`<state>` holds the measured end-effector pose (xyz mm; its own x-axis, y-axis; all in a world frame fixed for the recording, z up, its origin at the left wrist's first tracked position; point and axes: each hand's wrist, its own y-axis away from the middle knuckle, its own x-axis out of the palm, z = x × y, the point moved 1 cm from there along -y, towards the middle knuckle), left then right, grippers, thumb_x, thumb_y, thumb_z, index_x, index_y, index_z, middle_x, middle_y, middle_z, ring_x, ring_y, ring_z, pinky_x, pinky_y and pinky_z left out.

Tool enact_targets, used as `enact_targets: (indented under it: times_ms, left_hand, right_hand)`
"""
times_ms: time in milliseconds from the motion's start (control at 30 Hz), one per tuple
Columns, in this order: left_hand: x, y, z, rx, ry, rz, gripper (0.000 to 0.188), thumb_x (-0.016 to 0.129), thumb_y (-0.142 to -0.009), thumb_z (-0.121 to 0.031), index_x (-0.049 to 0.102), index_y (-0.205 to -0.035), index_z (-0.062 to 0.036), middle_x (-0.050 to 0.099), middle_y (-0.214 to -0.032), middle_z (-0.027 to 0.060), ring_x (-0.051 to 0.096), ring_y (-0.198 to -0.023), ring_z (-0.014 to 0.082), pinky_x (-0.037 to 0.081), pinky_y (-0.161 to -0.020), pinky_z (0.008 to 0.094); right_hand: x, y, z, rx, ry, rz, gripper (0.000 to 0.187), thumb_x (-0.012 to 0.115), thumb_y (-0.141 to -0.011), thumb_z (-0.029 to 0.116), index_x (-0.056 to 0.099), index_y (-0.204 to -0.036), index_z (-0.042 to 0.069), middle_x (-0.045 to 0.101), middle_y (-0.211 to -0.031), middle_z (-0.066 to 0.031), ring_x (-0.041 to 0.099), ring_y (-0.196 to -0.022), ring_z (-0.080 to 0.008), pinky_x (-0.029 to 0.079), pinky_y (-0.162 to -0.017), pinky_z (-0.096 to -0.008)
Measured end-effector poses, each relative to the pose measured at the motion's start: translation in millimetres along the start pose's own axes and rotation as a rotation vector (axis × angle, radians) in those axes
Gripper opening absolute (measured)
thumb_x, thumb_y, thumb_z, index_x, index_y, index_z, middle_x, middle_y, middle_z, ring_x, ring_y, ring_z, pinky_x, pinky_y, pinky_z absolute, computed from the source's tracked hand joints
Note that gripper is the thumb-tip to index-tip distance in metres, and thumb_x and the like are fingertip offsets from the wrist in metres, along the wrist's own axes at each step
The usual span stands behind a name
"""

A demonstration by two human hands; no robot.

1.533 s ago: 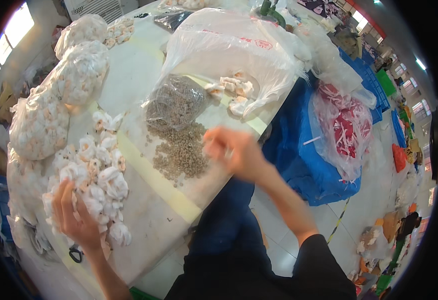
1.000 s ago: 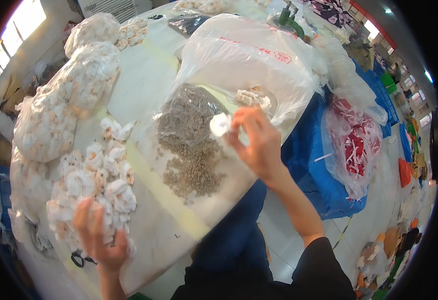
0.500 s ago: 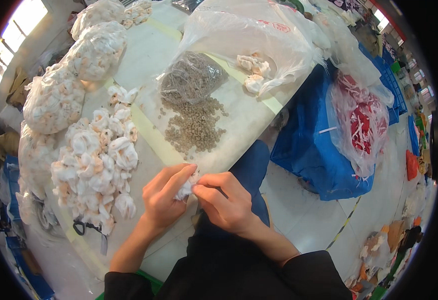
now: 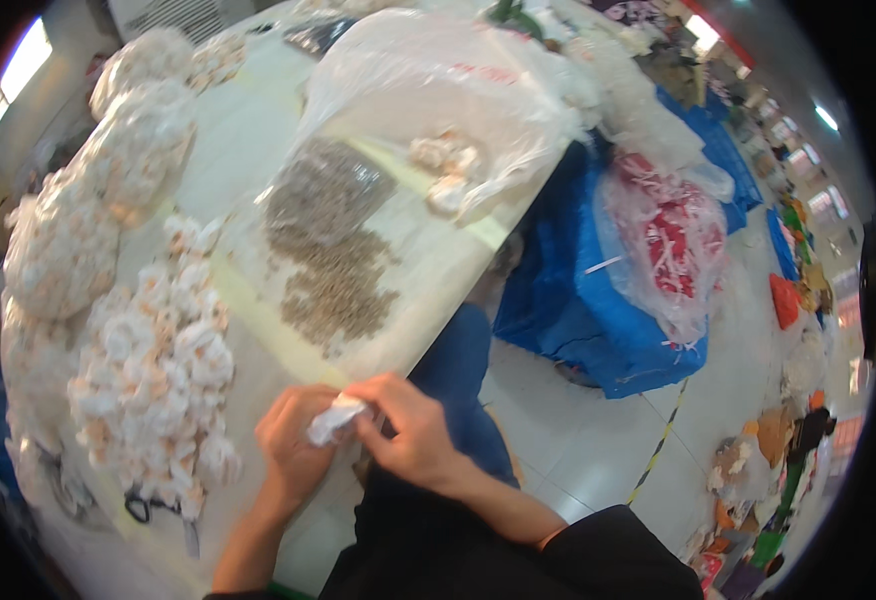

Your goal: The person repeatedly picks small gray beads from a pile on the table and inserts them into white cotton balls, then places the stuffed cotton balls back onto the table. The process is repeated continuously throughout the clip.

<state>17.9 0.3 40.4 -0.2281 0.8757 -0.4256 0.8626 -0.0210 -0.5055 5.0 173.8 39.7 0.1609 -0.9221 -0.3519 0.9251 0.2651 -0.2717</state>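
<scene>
A large clear plastic bag (image 4: pixel 428 90) with red print lies open at the far side of the tabletop (image 4: pixel 458 250), a few pale pieces inside, and a flat clear bag of small brown bits (image 4: pixel 323 200) lies just before it. Along the left edge stand bulging clear bags of white pieces (image 4: pixel 63 250). On the floor to the right, a clear bag of red scraps (image 4: pixel 673 250) rests on a blue sack (image 4: pixel 578 310).

My left hand (image 4: pixel 296 448) and right hand (image 4: pixel 410 430) cover most of the small white packet (image 4: pixel 334 420); its contents I cannot tell.
</scene>
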Motion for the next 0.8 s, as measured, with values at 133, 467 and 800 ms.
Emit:
enact_targets:
  times_ms: [133, 467, 800]
  left_hand:
    - [9, 3, 1, -0.109, -0.04, -0.012, 0.023, 0.079, -0.078, 0.004, 0.064, -0.095, -0.0016, 0.071, -0.092, 0.014, 0.068, -0.077, 0.0287, 0.055, -0.071, 0.0353]
    - [4, 14, 13, -0.245, 0.007, -0.054, 0.019, 0.071, -0.081, 0.007, 0.062, -0.095, -0.0006, 0.065, -0.085, 0.0112, 0.063, -0.074, 0.0227, 0.053, -0.072, 0.0335]
    - [5, 13, 9, -0.355, 0.038, -0.112, 0.027, 0.055, -0.078, 0.011, 0.071, -0.098, 0.0029, 0.066, -0.078, 0.0095, 0.064, -0.073, 0.0182, 0.051, -0.069, 0.0308]
  right_hand:
    - [6, -1, -4, -0.118, 0.086, -0.029, 0.031, 0.071, -0.09, 0.001, 0.065, -0.121, 0.004, 0.066, -0.11, -0.0138, 0.07, -0.094, -0.0315, 0.057, -0.079, -0.0399]
    - [19, 9, -9, -0.125, 0.039, -0.061, 0.032, 0.075, -0.091, 0.003, 0.069, -0.123, 0.005, 0.067, -0.114, -0.012, 0.07, -0.093, -0.0275, 0.058, -0.078, -0.035]
    - [15, 7, 4, -0.24, -0.068, -0.134, 0.034, 0.073, -0.098, 0.013, 0.067, -0.13, 0.002, 0.067, -0.121, -0.0145, 0.069, -0.102, -0.0307, 0.059, -0.084, -0.0387]
